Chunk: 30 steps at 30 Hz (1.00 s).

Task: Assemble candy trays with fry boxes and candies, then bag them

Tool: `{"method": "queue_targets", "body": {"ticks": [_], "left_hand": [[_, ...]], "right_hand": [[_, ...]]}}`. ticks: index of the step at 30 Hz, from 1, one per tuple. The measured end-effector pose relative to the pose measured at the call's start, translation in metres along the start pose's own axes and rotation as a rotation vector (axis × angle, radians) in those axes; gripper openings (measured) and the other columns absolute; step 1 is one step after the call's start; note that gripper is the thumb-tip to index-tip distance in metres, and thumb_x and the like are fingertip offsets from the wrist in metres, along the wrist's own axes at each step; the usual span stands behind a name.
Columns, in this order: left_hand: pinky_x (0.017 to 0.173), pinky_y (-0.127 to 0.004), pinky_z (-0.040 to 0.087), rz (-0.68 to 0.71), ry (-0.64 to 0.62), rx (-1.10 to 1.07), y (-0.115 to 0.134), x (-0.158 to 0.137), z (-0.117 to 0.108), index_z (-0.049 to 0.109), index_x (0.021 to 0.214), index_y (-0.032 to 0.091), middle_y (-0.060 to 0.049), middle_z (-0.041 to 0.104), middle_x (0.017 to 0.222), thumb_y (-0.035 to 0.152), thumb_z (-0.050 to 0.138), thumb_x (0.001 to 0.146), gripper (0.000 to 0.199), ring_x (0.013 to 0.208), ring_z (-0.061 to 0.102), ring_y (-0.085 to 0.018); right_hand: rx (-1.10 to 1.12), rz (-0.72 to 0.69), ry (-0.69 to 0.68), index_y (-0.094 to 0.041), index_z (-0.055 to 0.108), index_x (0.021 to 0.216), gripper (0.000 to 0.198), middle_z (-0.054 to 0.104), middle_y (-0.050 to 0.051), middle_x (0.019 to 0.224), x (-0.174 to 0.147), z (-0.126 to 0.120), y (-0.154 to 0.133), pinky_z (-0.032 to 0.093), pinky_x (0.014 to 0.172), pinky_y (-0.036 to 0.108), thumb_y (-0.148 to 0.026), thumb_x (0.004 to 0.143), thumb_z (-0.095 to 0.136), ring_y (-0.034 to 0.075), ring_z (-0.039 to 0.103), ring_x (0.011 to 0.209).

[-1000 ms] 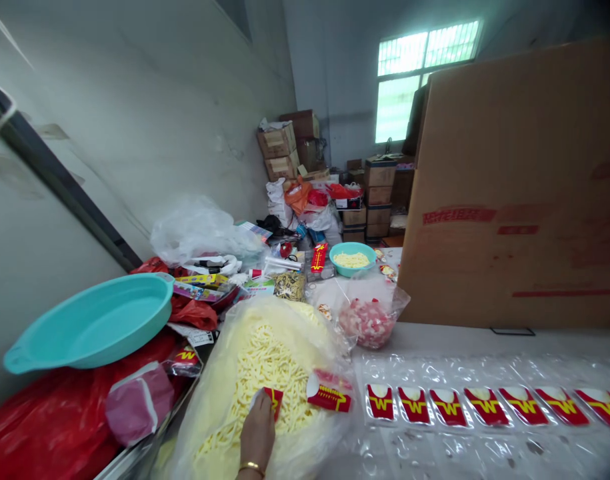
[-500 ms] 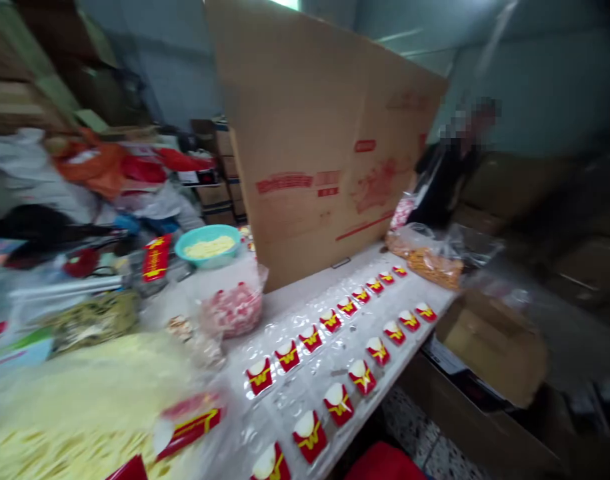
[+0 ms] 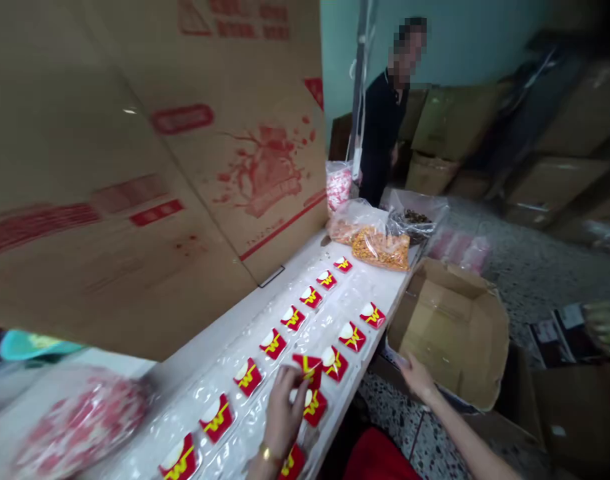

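My left hand [image 3: 285,405], with a gold band at its wrist, pinches a red fry-box-shaped piece [image 3: 307,365] with yellow markings. It is over the front row of a clear moulded plastic sheet [image 3: 219,373]. Two rows of similar red pieces with white tops, such as this one [image 3: 273,343], sit in the sheet's hollows. To the right, beyond the table edge, my right hand [image 3: 419,379] has its fingers closed at the near rim of an open cardboard box [image 3: 452,333]. Blur hides the exact finger contact there.
A large cardboard panel [image 3: 195,167] stands along the table's back. Bags of orange pieces [image 3: 379,250] and dark pieces [image 3: 415,220] lie at the far end. A bag of pink-and-white pieces [image 3: 85,417] is at near left. A person [image 3: 382,127] stands behind.
The view has swung right and come closer to the panel and far table end. Both my hands have entered view, the left holding a red piece, the right at the box.
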<state>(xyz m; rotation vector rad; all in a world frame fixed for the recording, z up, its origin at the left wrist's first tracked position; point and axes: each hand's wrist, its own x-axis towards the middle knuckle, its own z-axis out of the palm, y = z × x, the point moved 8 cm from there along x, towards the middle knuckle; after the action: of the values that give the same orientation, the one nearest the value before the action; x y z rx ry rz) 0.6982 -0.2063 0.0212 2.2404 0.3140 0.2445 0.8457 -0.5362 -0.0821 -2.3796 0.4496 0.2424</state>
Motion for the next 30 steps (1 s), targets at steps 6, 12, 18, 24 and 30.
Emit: {"method": "queue_targets", "body": {"ticks": [6, 12, 18, 24, 30], "left_hand": [[0.073, -0.025, 0.043, 0.167, -0.211, 0.063, 0.071, 0.194, 0.176, 0.051, 0.080, 0.018, -0.004, 0.052, 0.086, 0.017, 0.047, 0.084, 0.006, 0.078, 0.051, -0.014], [0.071, -0.024, 0.040, 0.167, -0.496, 0.415, 0.082, 0.292, 0.320, 0.055, 0.085, 0.017, -0.004, 0.053, 0.095, 0.010, 0.044, 0.080, 0.014, 0.079, 0.052, -0.013], [0.068, -0.024, 0.041, 0.116, -0.676, 0.498, 0.061, 0.308, 0.381, 0.060, 0.083, 0.015, -0.006, 0.057, 0.090, 0.011, 0.049, 0.079, 0.012, 0.076, 0.055, -0.014], [0.072, -0.027, 0.043, 0.109, -0.712, 0.574, 0.058, 0.306, 0.382, 0.062, 0.091, 0.013, -0.008, 0.057, 0.098, 0.017, 0.051, 0.080, 0.016, 0.081, 0.057, -0.016], [0.084, -0.035, 0.042, 0.140, -0.611, 0.607, 0.078, 0.302, 0.366, 0.062, 0.093, 0.013, -0.011, 0.055, 0.102, 0.016, 0.046, 0.083, 0.019, 0.096, 0.054, -0.023]], "right_hand": [[0.101, -0.039, -0.125, -0.015, 0.031, 0.142, 0.060, 0.061, 0.004, 0.073, 0.185, 0.033, -0.011, 0.044, 0.069, 0.033, -0.039, 0.088, 0.040, 0.023, 0.061, 0.071], [0.226, -0.066, -0.207, -0.021, 0.033, 0.143, 0.061, 0.063, 0.003, 0.074, 0.231, 0.062, 0.005, 0.045, 0.066, 0.032, -0.039, 0.085, 0.043, 0.020, 0.059, 0.065], [0.372, -0.053, -0.240, -0.020, 0.027, 0.145, 0.066, 0.057, -0.004, 0.058, 0.237, 0.079, 0.012, 0.045, 0.052, 0.028, -0.031, 0.082, 0.043, 0.016, 0.053, 0.046], [0.387, -0.095, -0.190, -0.016, 0.035, 0.140, 0.064, 0.053, -0.005, 0.051, 0.239, 0.065, 0.003, 0.043, 0.049, 0.028, -0.026, 0.078, 0.045, 0.016, 0.051, 0.043], [0.287, -0.423, 0.081, -0.014, 0.044, 0.129, 0.043, 0.062, 0.006, 0.084, 0.274, -0.031, -0.099, 0.047, 0.074, 0.033, -0.028, 0.088, 0.040, 0.020, 0.059, 0.076]]}}
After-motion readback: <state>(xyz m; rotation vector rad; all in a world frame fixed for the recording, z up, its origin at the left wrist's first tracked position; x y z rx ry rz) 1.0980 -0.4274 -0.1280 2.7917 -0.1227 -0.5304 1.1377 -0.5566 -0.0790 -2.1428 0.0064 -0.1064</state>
